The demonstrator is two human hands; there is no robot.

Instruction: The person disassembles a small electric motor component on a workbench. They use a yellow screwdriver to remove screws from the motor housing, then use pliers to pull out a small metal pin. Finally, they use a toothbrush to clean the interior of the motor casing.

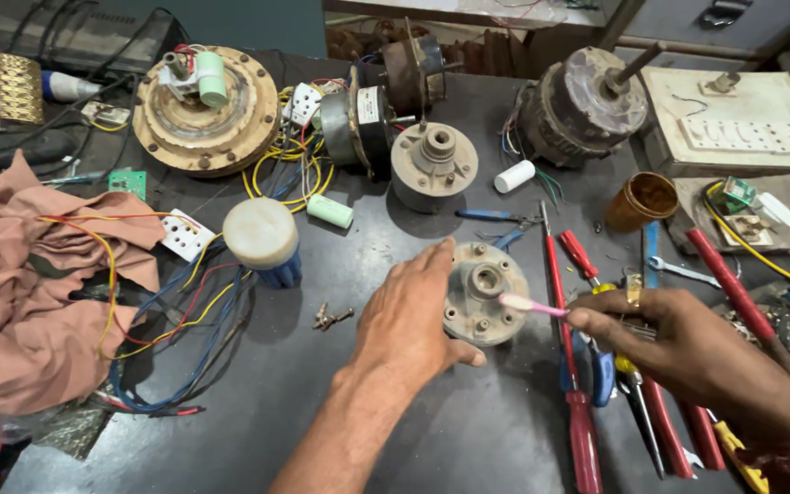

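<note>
Your left hand [411, 316] grips the edge of a round grey motor end cover [482, 293], propping it tilted on the dark workbench [468, 430]. Your right hand [688, 343], just beside the cover, pinches a pink toothbrush [530, 306] whose head touches the cover's face. Red-handled screwdrivers [571, 366] lie between your hands, and a tangle of coloured wires [176, 320] lies well beyond your left hand.

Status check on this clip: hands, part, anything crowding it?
Left hand steadies round metal motor cover. Right hand holds pink toothbrush on it. Red screwdrivers lie close beside.
</note>
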